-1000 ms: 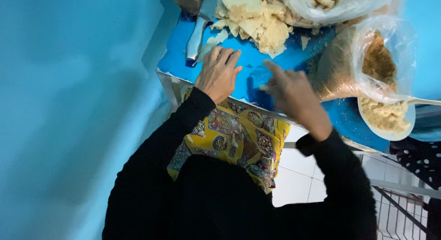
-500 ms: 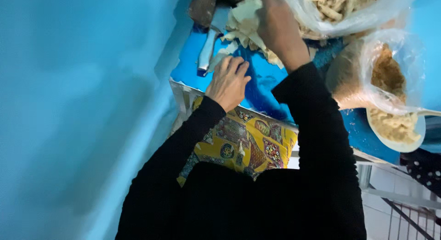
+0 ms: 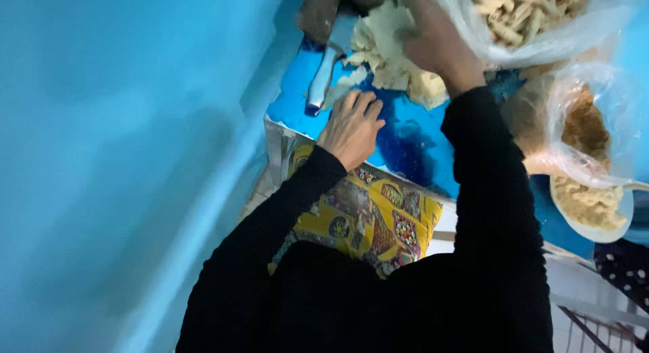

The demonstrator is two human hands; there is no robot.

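My left hand [image 3: 351, 127] lies flat, fingers spread, on the blue table top [image 3: 412, 147] near its front edge. A metal tool [image 3: 321, 79] lies just beyond its fingertips. My right hand [image 3: 436, 45] reaches further back and is pressed into a heap of pale yellow dough pieces [image 3: 389, 56], its fingers curled on the dough. Both arms wear black sleeves.
A clear bag of pale stick-shaped pieces [image 3: 534, 15] sits at the back right. Another clear bag with brown crumbs [image 3: 588, 133] stands to the right, beside a white bowl of beige crumbs [image 3: 595, 204]. A blue wall [image 3: 122, 157] runs along the left. A yellow patterned cloth [image 3: 365, 218] covers my lap.
My right hand went from the table's front edge back to the dough heap. My left hand stayed flat on the table. The view drew closer.
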